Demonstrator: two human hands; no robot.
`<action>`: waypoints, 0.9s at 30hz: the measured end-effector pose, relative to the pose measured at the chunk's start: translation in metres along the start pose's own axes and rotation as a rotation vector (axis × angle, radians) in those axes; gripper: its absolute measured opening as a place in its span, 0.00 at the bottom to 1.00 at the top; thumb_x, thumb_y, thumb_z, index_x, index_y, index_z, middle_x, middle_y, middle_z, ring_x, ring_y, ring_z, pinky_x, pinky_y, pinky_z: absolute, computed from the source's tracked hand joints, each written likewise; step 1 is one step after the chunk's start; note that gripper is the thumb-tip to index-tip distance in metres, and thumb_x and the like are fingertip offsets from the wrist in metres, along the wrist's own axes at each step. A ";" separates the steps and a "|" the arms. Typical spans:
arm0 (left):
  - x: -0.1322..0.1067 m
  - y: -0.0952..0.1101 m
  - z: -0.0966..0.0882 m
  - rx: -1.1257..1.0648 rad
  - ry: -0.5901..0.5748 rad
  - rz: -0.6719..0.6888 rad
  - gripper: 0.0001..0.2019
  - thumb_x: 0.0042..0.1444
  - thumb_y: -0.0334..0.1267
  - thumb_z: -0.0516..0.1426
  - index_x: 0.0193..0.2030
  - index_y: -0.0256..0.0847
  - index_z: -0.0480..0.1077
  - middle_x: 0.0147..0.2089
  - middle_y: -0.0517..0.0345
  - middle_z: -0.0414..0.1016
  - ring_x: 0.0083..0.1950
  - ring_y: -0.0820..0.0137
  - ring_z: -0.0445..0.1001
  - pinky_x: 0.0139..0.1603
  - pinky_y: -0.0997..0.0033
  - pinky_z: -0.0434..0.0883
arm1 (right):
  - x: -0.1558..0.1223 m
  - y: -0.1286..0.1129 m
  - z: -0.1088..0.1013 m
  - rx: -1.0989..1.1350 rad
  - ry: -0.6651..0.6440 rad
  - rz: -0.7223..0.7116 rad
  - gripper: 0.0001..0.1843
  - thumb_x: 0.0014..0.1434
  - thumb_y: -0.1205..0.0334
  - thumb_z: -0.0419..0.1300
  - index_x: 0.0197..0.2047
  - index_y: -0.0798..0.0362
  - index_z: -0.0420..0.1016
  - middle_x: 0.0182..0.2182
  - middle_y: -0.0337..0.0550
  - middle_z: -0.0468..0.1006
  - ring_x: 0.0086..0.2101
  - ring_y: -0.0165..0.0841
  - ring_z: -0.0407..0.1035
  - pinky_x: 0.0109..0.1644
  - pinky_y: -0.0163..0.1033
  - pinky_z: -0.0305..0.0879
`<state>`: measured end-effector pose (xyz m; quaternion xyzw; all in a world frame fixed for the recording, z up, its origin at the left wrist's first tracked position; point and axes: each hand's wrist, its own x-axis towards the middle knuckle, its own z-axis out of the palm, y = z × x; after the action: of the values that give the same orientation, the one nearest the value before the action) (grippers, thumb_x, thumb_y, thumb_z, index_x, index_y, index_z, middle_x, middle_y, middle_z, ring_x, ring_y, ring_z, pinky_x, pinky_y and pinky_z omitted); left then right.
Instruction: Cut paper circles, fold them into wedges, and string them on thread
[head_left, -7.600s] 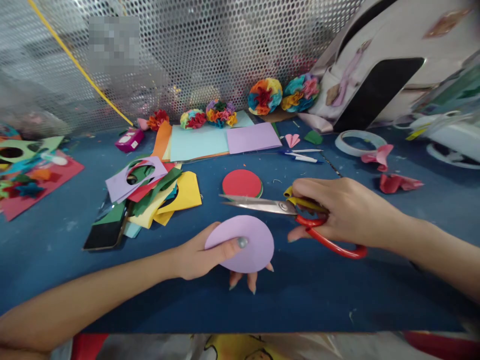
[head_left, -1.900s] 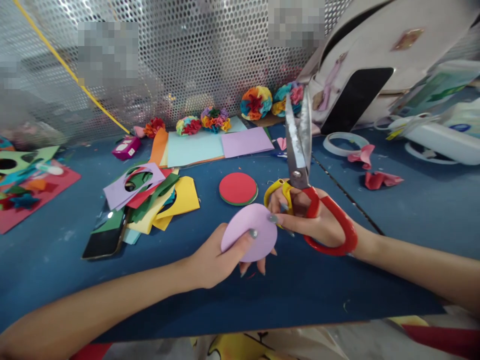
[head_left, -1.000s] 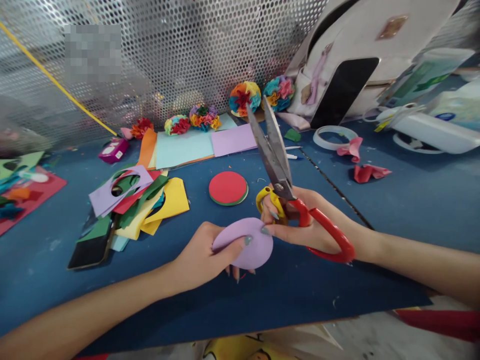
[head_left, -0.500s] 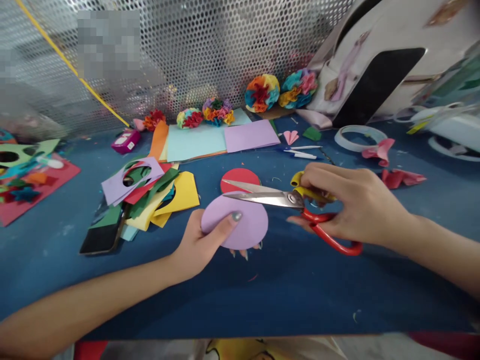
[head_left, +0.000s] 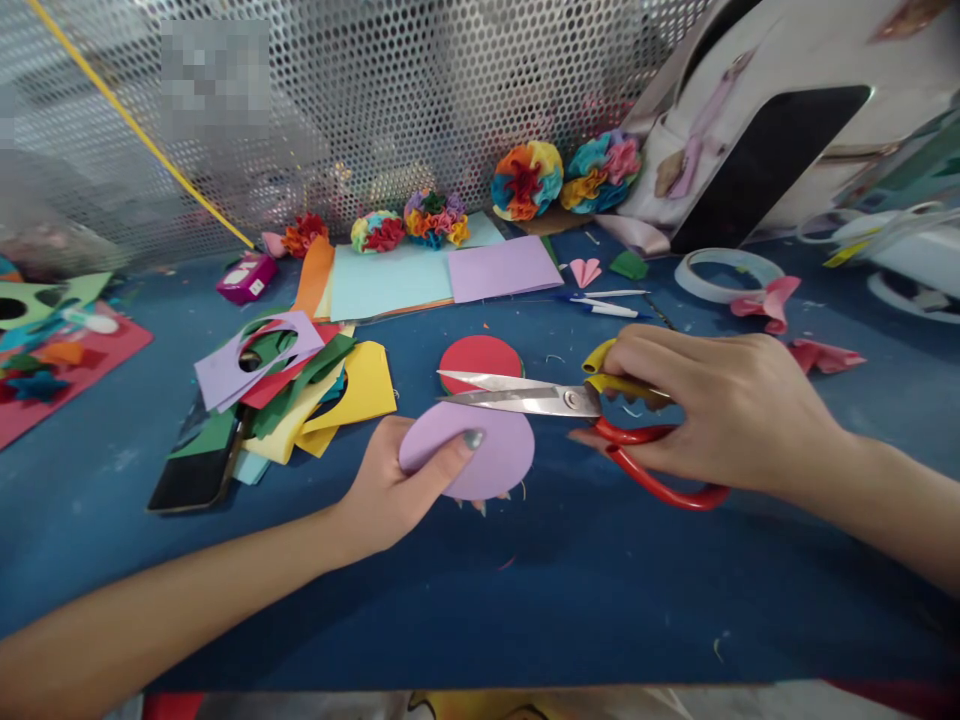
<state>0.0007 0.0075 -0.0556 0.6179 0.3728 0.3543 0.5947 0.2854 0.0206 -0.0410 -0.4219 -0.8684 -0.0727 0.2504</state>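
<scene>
Between thumb and fingers, my left hand (head_left: 405, 485) pinches a purple paper circle (head_left: 499, 455), the thumb flat on top and the fingertips showing below its edge. My right hand (head_left: 697, 410) grips a pair of scissors (head_left: 525, 398) with one yellow and one red handle. The blades point left, slightly parted, along the far edge of the purple circle; I cannot tell whether they touch the paper. Just beyond the blades a red paper circle (head_left: 480, 357) lies on the blue table (head_left: 600, 600), partly covered by them, with a green edge peeking out beneath.
Left lie cut paper scraps (head_left: 352, 395) and a phone (head_left: 195, 475). Farther back are light-blue sheets (head_left: 390, 280), a purple sheet (head_left: 502, 268), pens (head_left: 607, 304) and paper flowers (head_left: 527, 180) against a perforated metal panel (head_left: 420, 90). Right stand a tape roll (head_left: 694, 285) and a bag (head_left: 757, 60).
The scissor blades have come closer together, and their tips have shifted slightly toward the near side and left. Both hands keep their hold. The view has shifted a little.
</scene>
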 end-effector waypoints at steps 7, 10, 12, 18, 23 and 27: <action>-0.001 0.000 0.000 0.017 0.001 -0.070 0.21 0.64 0.56 0.62 0.38 0.36 0.83 0.29 0.51 0.84 0.29 0.61 0.85 0.29 0.69 0.83 | 0.001 0.001 -0.002 -0.003 -0.040 0.006 0.18 0.67 0.42 0.58 0.36 0.48 0.69 0.30 0.45 0.80 0.23 0.38 0.68 0.24 0.41 0.49; -0.001 -0.001 -0.001 0.017 -0.021 -0.072 0.22 0.65 0.55 0.61 0.40 0.36 0.83 0.29 0.50 0.84 0.30 0.61 0.85 0.30 0.70 0.83 | 0.001 0.002 -0.002 0.011 -0.037 -0.017 0.18 0.66 0.42 0.58 0.36 0.48 0.69 0.30 0.43 0.79 0.23 0.36 0.67 0.23 0.41 0.49; -0.001 -0.001 -0.002 0.005 -0.041 -0.071 0.21 0.65 0.54 0.61 0.41 0.36 0.84 0.30 0.50 0.85 0.30 0.62 0.85 0.31 0.71 0.83 | 0.001 0.002 -0.003 0.019 -0.037 -0.024 0.17 0.66 0.43 0.59 0.36 0.48 0.69 0.30 0.43 0.79 0.23 0.36 0.67 0.23 0.41 0.48; -0.001 -0.003 -0.002 -0.029 -0.056 -0.069 0.20 0.67 0.53 0.61 0.44 0.36 0.84 0.31 0.52 0.85 0.31 0.61 0.86 0.32 0.70 0.84 | 0.001 0.002 -0.002 0.053 -0.058 -0.014 0.18 0.66 0.42 0.59 0.36 0.48 0.68 0.30 0.43 0.78 0.23 0.36 0.66 0.23 0.41 0.47; -0.001 -0.001 -0.002 -0.014 -0.037 -0.071 0.19 0.65 0.53 0.62 0.41 0.36 0.83 0.29 0.52 0.84 0.30 0.61 0.85 0.30 0.69 0.84 | 0.001 0.003 -0.003 0.070 -0.111 0.022 0.21 0.66 0.38 0.58 0.35 0.48 0.67 0.30 0.43 0.77 0.23 0.35 0.65 0.24 0.41 0.47; -0.001 -0.001 -0.002 -0.009 -0.033 -0.067 0.21 0.64 0.55 0.62 0.40 0.36 0.84 0.29 0.52 0.84 0.28 0.62 0.85 0.30 0.68 0.84 | 0.001 0.005 -0.003 0.041 -0.110 -0.031 0.19 0.68 0.42 0.56 0.35 0.48 0.65 0.28 0.41 0.75 0.22 0.33 0.64 0.24 0.40 0.47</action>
<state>-0.0012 0.0077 -0.0562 0.6081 0.3818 0.3254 0.6152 0.2898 0.0233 -0.0380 -0.4065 -0.8886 -0.0356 0.2096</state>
